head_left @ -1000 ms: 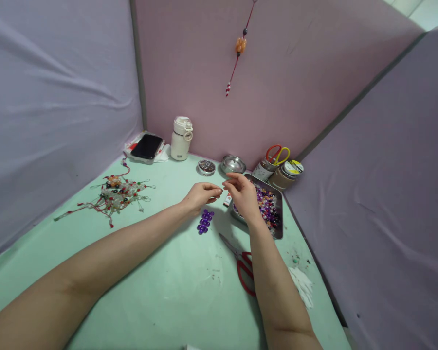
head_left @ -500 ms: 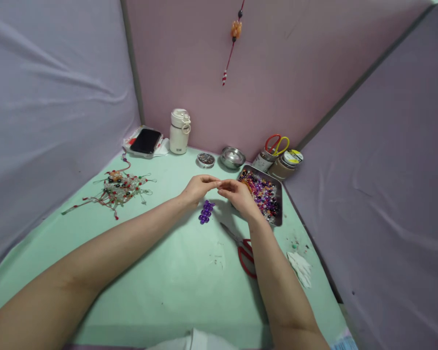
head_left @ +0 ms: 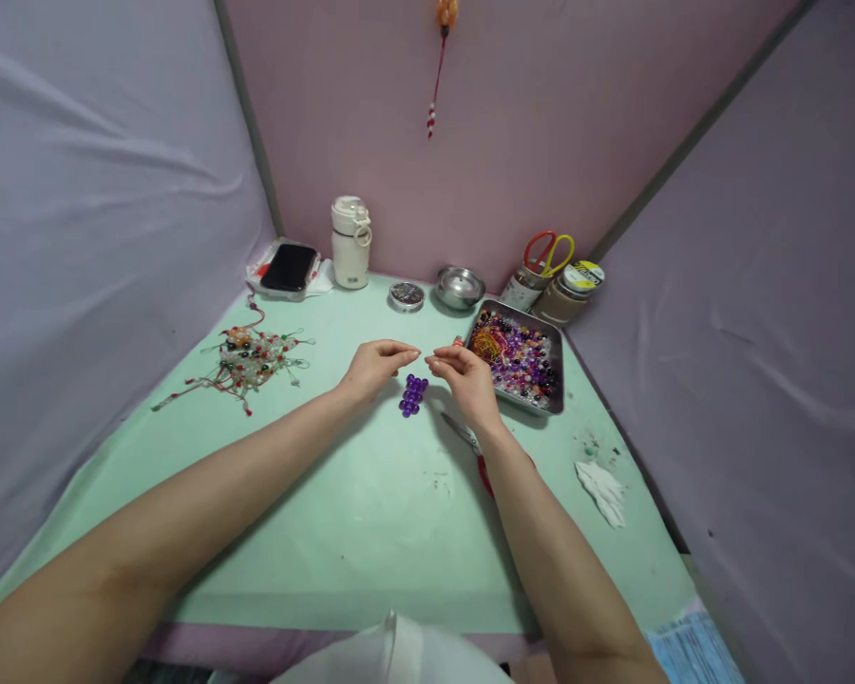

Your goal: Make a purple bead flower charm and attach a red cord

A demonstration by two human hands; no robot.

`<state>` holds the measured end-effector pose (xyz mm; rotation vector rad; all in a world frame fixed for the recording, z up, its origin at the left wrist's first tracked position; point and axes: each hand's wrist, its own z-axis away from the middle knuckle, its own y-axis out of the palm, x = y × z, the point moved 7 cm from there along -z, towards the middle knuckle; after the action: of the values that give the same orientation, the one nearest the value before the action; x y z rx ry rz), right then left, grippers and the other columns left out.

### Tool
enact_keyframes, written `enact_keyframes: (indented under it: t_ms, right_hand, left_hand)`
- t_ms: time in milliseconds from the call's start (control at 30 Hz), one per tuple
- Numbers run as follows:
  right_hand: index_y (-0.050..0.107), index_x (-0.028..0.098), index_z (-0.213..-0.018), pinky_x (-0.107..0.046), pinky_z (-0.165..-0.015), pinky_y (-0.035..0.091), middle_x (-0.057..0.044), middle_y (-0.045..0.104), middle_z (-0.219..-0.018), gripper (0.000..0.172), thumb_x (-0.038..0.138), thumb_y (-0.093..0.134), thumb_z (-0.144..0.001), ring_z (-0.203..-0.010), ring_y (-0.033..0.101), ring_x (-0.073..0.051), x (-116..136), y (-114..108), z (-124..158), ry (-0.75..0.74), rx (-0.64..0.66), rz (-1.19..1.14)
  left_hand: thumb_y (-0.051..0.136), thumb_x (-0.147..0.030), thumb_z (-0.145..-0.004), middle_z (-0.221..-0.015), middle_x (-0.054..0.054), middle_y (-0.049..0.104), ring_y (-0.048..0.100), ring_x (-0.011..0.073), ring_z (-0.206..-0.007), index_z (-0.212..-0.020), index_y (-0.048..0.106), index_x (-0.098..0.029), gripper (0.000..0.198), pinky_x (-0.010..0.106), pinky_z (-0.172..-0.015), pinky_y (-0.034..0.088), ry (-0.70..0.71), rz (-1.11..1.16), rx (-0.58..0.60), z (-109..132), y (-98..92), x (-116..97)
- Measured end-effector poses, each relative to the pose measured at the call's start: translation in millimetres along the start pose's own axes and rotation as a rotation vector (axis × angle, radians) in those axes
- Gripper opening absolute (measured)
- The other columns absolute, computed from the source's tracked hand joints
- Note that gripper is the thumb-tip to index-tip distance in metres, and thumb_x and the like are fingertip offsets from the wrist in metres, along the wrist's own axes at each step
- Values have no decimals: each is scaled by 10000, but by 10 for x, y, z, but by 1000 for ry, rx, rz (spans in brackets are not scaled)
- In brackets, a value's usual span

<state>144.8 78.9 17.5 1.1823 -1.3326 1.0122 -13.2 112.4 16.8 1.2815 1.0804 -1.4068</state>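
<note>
My left hand (head_left: 371, 367) and my right hand (head_left: 465, 375) hover close together over the green table (head_left: 370, 513), fingertips pinched and almost meeting. Whatever they pinch is too thin or small to make out. A cluster of purple beads (head_left: 413, 393) lies on the table just below the gap between them. To the right of my right hand stands a metal tray (head_left: 557, 380) full of mixed beads. Red-handled scissors (head_left: 470, 446) lie partly hidden under my right forearm.
A tangle of beaded strings (head_left: 246, 359) lies at the left. Along the back wall are a phone (head_left: 289, 267), a white bottle (head_left: 350, 243), a small tin (head_left: 406, 296), a steel bowl (head_left: 460, 287) and jars with scissors (head_left: 550, 277). A white tissue (head_left: 601, 490) lies at the right.
Both hands have come nearer to me and lower, from beside the tray to just above the purple beads. The view has tipped down, showing the table's near edge.
</note>
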Motion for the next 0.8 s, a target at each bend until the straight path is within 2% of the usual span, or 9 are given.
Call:
enact_keyframes:
  t_ms: [100, 167, 333, 500, 633, 800]
  right_hand:
    - [632, 192, -897, -373, -878, 519, -57, 738, -902, 246, 271, 716, -680, -897, 682, -194, 20, 19, 73, -11, 38, -15]
    - [645, 196, -899, -377, -893, 520, -55, 740, -918, 211, 273, 694, -709, -903, 686, -193, 45, 26, 123, -40, 52, 4]
    - [686, 188, -848, -352, -795, 547, -53, 737, -876, 128, 269, 617, -776, -805, 688, -183, 46, 5, 228, -89, 38, 128]
    - [630, 200, -966, -333, -762, 533, -38, 736, -846, 164, 249, 577, -819, -782, 691, -176, 9, -16, 297, -79, 67, 231]
    - [624, 204, -860, -316, -751, 511, -23, 714, -822, 79, 218, 550, -838, -765, 676, -168, 28, -50, 343, -114, 99, 391]
    - [632, 208, -843, -296, -733, 479, -32, 678, -874, 116, 176, 523, -865, -800, 622, -166, 83, -47, 403, -257, 126, 586]
  left_hand:
    - [765, -488, -601, -835, 68, 721, 577, 167, -765, -818, 752, -174, 382, 289, -664, 426, 18, -12, -10, 36, -31, 8]
    - [755, -468, -621, -779, 53, 705, 560, 149, -709, -809, 748, -169, 354, 280, -639, 422, 35, -22, -11, 72, -37, 5]
    - [730, -359, -663, -686, 24, 663, 538, 124, -631, -793, 732, -156, 241, 275, -623, 444, 48, -39, 35, 182, -36, 27]
    - [693, -319, -710, -788, 36, 695, 591, 139, -694, -897, 734, -173, 241, 299, -690, 490, 58, -87, 75, 211, -87, 117]
    - [662, -289, -758, -852, 49, 704, 620, 161, -804, -815, 740, -187, 141, 312, -771, 492, 183, -219, 134, 221, -91, 121]
    - [649, -255, -786, -830, 43, 698, 626, 160, -798, -787, 738, -202, 104, 312, -766, 497, 289, -305, 171, 241, -102, 122]
